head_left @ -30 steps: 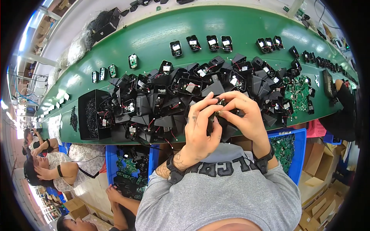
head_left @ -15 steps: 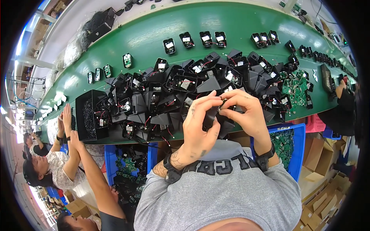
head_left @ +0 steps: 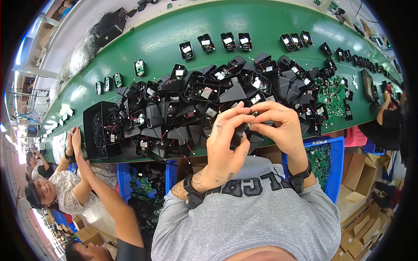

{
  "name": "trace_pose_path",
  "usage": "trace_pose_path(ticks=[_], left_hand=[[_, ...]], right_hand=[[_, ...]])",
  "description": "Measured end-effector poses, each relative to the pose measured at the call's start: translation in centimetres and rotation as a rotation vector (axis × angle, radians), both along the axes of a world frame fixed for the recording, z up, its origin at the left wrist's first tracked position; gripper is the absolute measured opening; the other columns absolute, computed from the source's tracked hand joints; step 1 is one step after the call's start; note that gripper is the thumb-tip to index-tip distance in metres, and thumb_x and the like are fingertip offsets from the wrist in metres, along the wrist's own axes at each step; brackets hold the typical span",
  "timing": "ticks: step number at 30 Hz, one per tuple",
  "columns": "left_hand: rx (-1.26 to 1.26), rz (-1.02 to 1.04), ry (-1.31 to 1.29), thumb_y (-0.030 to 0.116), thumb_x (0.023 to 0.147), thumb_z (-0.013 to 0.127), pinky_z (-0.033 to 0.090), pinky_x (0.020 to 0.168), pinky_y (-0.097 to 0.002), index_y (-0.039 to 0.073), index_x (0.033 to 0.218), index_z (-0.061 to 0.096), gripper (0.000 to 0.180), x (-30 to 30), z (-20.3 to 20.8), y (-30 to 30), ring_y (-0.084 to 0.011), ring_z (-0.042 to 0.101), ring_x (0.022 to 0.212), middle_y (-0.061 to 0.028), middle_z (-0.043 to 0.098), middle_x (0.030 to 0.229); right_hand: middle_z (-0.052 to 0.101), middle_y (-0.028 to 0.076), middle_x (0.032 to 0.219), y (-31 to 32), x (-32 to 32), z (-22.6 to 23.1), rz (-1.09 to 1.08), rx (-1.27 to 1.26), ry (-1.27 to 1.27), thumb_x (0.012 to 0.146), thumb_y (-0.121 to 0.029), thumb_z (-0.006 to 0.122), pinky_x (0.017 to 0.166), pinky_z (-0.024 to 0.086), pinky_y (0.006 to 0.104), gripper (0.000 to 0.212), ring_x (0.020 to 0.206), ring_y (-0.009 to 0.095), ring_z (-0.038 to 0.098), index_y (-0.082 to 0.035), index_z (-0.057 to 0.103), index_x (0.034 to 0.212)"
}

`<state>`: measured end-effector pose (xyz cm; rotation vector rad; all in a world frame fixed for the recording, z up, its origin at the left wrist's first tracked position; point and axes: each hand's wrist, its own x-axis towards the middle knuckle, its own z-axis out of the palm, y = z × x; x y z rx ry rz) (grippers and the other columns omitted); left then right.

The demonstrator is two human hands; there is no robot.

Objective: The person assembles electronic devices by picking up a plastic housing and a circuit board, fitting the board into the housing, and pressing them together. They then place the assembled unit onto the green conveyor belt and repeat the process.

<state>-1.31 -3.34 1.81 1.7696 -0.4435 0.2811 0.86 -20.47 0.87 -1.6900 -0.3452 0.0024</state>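
My left hand (head_left: 227, 145) is closed around a black plastic housing (head_left: 237, 135), held over the table's front edge. The fingers of my right hand (head_left: 281, 127) pinch at a small green circuit board (head_left: 254, 114) by the top of that housing. My fingertips cover most of the board, so I cannot tell how far it sits inside. Just beyond my hands spreads a heap of black housings (head_left: 233, 92), many with white parts and red wires. A pile of loose green circuit boards (head_left: 332, 102) lies to its right.
On the green table (head_left: 161, 41), rows of housings (head_left: 206, 43) stand along the far side. A black box of small dark parts (head_left: 114, 150) is at the left. Blue bins (head_left: 339, 167) flank me below the edge. At left, two co-workers' hands (head_left: 75, 143) meet; another person works far right.
My hands stay at the housing and board with hardly any movement. The view has shifted slightly. At the left, the co-workers' hands have come down and now lie palm against palm.
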Motion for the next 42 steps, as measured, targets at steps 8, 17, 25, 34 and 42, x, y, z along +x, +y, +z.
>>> trace_pose_path(ticks=[8,17,25,34,42], left_hand=[[0.111,0.007,-0.079,-0.013,0.074,0.051,0.041,0.099,-0.0373,-0.001,0.108,0.057,0.036,0.1,0.1,0.2,-0.0292,0.055,0.116,-0.0161,0.057,0.118],[-0.471,-0.501,0.742,-0.001,0.078,0.057,0.048,0.093,-0.0348,0.004,0.118,0.039,0.044,4.1,-0.5,2.4,-0.02,0.057,0.105,-0.0167,0.056,0.118],[-0.598,-0.297,0.532,0.008,0.078,0.069,0.058,0.073,-0.033,0.004,0.125,0.04,0.056,2.2,-1.9,1.1,-0.0246,0.064,0.091,-0.022,0.057,0.114],[-0.356,-0.273,0.393,0.029,0.089,0.059,0.044,0.089,-0.0256,-0.008,0.134,0.04,0.061,2.2,-2.4,0.8,-0.0155,0.057,0.103,-0.0128,0.055,0.12],[-0.651,-0.38,0.614,0.009,0.091,0.051,0.049,0.07,-0.0235,0.006,0.131,0.039,0.042,3.3,-3.3,-0.1,-0.0106,0.056,0.092,-0.0074,0.054,0.11]], right_hand=[[0.065,0.013,0.108,-0.3,0.3,0.1,0.029,0.033,0.141,0.067,0.003,0.076,0.084,0.05,0.0335,0.022,0.1,0.021,0.061,0.0,0.069,0.088],[0.066,0.01,0.104,-2.9,0.9,1.4,0.231,-0.327,-0.589,0.066,-0.01,0.08,0.079,0.05,0.0383,0.03,0.091,0.028,0.063,-0.006,0.07,0.094],[0.066,0.006,0.09,-1.7,-0.7,0.3,-0.017,0.111,-0.364,0.07,-0.006,0.08,0.07,0.049,0.0288,0.018,0.082,0.018,0.062,-0.005,0.068,0.084],[0.052,0.012,0.132,-2.9,-1.0,-0.2,0.232,-0.227,-0.639,0.075,-0.014,0.074,0.092,0.043,0.0449,0.017,0.125,0.033,0.045,-0.008,0.062,0.085],[0.058,0.013,0.125,-3.6,-0.3,0.1,0.144,-0.479,-0.734,0.072,-0.01,0.075,0.084,0.048,0.0398,0.022,0.113,0.031,0.058,-0.005,0.064,0.09]])
